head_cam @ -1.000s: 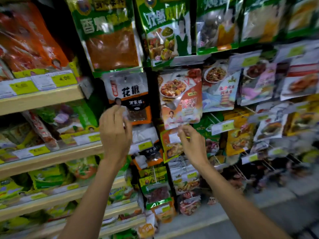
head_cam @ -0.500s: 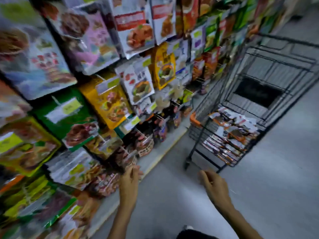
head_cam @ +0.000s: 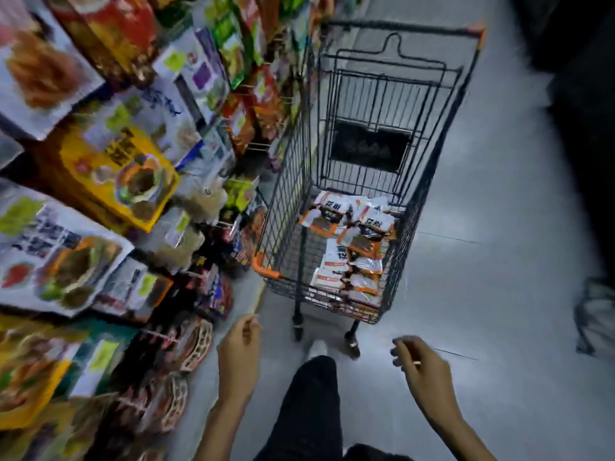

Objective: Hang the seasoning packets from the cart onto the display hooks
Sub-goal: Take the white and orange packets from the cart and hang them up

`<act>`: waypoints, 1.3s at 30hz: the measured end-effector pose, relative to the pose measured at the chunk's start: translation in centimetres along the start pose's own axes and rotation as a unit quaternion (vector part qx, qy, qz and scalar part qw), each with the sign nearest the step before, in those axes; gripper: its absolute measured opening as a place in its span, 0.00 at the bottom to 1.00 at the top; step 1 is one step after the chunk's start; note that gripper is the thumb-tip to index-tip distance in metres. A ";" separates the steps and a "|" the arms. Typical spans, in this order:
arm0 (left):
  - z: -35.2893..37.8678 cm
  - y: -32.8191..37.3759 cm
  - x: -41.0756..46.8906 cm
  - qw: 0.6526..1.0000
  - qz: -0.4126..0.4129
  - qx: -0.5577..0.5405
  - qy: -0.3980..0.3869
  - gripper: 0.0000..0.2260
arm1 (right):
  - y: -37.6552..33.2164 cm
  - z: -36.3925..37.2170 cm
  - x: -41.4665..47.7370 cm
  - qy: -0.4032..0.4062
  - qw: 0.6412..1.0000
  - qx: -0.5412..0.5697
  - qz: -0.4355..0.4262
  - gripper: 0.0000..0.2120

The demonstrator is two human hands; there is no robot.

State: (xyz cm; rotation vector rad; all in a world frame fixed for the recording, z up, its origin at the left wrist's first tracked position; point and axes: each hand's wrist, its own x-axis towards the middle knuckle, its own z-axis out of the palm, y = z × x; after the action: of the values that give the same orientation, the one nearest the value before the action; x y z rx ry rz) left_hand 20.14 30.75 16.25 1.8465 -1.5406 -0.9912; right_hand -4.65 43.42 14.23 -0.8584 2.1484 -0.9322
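Swinging away from the hanging display, the view is now facing the cart, which is sitting nearer and fuller in frame than half a second ago. Both hands are hanging low in front of it — the left hand and right hand are loosely curled, gripping nothing. Seasoning packets are lying heaped in the cart's basket, well apart from either hand.

The aisle is dim, with a cool pale sheen on the floor at mid-right and the upper right corner sinking to black. Motion blur smears the hanging packs along the left edge (print unreadable), while the cart near centre looks sharper, its wires bowed by the wide lens.
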 end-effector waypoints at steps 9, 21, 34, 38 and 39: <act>4.3 6.5 17.0 0.989 0.091 0.084 -0.080 0.09 | -5.3 2.2 14.6 0.082 0.996 0.009 0.026 0.05; 12.8 10.0 37.7 0.957 0.154 0.241 -0.054 0.21 | -1.3 11.0 36.4 0.094 0.982 0.063 0.150 0.10; 17.8 8.5 43.7 0.959 0.222 0.176 -0.019 0.17 | 8.1 18.6 46.8 0.053 0.940 0.041 0.334 0.24; 17.7 8.4 43.9 0.956 0.241 0.164 -0.015 0.15 | 7.5 19.0 47.8 0.091 0.928 0.077 0.354 0.27; 17.6 8.3 44.0 0.956 0.244 0.163 -0.020 0.15 | 7.3 19.1 47.9 0.105 0.922 0.098 0.359 0.26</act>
State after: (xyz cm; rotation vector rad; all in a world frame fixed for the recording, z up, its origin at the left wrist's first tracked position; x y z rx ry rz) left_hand 4.58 -13.00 3.70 1.5218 -2.1489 -0.5709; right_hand -20.55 3.95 -15.74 0.1555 2.2338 -0.8393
